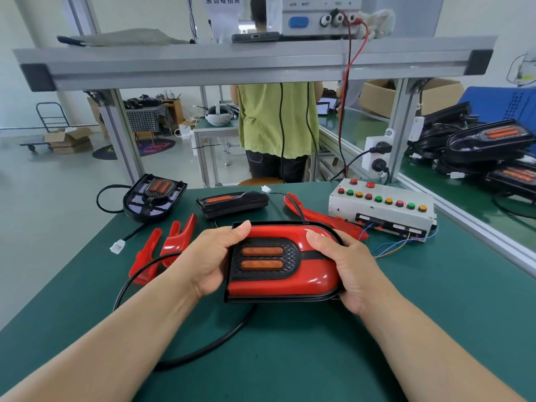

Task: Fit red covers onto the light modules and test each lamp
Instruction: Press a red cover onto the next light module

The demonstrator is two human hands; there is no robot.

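Both my hands grip the light module (pixel 282 261) above the green surface (pixel 406 329), red cover (pixel 278 235) seated, fingers (pixel 240 230) curled at either end; test box (pixel 380 208) lies nearer my right hand (pixel 352 271)

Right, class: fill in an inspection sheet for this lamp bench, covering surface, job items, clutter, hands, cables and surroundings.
Surface: green mat on the bench top.
Job's things: covered module with red cover on, held; two bare modules behind; loose covers at left; test box at right.
Clutter: grey cloth on upper shelf.
Hands: left hand and right hand grip the covered module's ends, thumbs on top.
Cables: black cable curves across mat; white connector lies loose; thin wires leave test box.
Surroundings: person in green top beyond bench; stacked modules far right.
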